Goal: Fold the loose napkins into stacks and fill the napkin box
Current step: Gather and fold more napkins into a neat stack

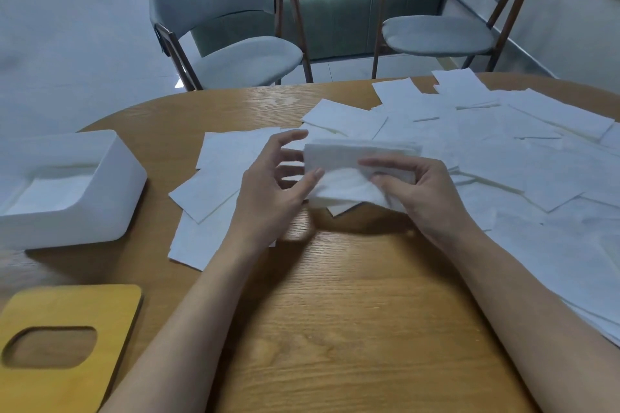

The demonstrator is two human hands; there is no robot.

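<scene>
A folded bundle of white napkins [352, 171] is lifted a little above the wooden table [335, 312]. My right hand [416, 194] grips its right end, fingers curled over the top. My left hand [275, 188] is at the bundle's left end, thumb tip touching the napkin edge, fingers spread and relaxed. Several loose white napkins [503, 151] lie scattered over the table's right and middle. The white napkin box [110, 191] stands at the left, open on top, with napkins inside.
A yellow wooden lid [84, 305] with an oval slot lies at the near left. More loose napkins [208, 198] lie under my left forearm. Two grey chairs [235, 54] stand beyond the table's far edge.
</scene>
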